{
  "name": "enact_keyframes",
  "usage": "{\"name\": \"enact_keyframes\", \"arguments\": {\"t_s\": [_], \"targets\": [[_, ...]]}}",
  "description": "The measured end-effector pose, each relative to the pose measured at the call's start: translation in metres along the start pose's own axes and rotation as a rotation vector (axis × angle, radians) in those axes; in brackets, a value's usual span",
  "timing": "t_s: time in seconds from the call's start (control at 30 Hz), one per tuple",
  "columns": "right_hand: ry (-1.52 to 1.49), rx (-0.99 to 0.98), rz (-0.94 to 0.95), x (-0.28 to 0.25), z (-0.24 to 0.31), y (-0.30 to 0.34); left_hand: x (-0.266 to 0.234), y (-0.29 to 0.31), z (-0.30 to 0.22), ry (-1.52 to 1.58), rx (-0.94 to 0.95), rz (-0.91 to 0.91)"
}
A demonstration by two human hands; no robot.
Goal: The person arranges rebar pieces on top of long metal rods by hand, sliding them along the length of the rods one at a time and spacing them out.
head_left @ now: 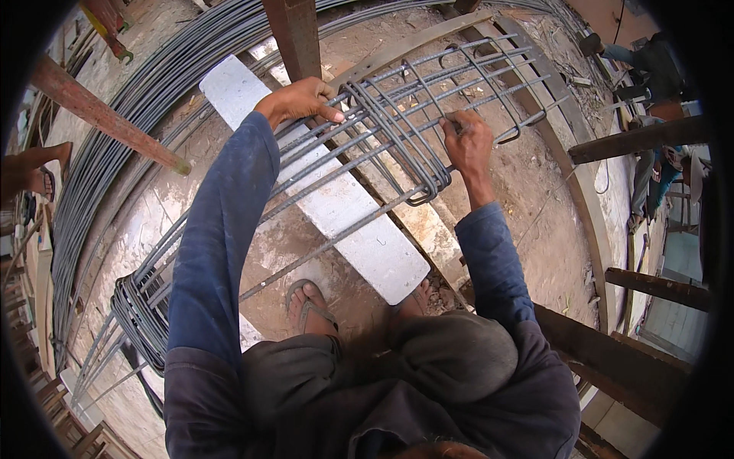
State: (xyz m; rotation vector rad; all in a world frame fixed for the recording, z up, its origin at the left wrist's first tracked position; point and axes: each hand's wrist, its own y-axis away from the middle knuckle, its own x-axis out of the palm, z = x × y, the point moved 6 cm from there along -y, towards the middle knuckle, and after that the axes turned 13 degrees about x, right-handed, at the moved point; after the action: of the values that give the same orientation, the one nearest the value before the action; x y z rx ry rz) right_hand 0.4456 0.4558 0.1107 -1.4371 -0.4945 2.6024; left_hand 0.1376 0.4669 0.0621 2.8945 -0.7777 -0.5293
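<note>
1. a steel cage (386,210) of long bars and hoops runs from near left to far right, in front of the squatting person.
2. the left hand (304,101) is at its far side, fingers curled and closed on the cage by a tight bunch of hoops (437,180); whether they grip a bar or a hoop, i cannot tell.
3. the right hand (468,141) is just right of that bunch, back of the hand up, fingers curled in; their tips are hidden, so i cannot tell what they grip.
4. beneath the bars, a white slab (382,256) slants from far left to near right.
5. a second bunch of hoops (138,310) sits at the near left, beside the left sleeve (222,229).
6. at the far left, a thick bundle of steel rods (141,115) curves past a slanted reddish post (111,115).
7. a sandalled foot (312,306) stands left of the slab's near end.
</note>
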Motion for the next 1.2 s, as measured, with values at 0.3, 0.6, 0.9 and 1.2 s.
{"name": "enact_keyframes", "arguments": {"t_s": [0.3, 0.6, 0.9, 1.2], "targets": [[0.074, -0.096, -0.179, -0.026, 0.036, 0.009, -0.007, 0.019, -0.007, -0.211, 0.153, -0.228], [0.340, -0.213, 0.249, 0.013, 0.104, 0.048, -0.013, 0.053, -0.013, -0.431, 0.197, -0.232], [0.353, -0.253, 0.145, 0.019, 0.098, 0.051, 0.004, 0.065, -0.028, -0.685, 0.333, -0.318], [-0.090, -0.186, 0.298, 0.027, 0.107, 0.067, 0.012, 0.064, -0.046, -0.724, 0.406, -0.431]]}}
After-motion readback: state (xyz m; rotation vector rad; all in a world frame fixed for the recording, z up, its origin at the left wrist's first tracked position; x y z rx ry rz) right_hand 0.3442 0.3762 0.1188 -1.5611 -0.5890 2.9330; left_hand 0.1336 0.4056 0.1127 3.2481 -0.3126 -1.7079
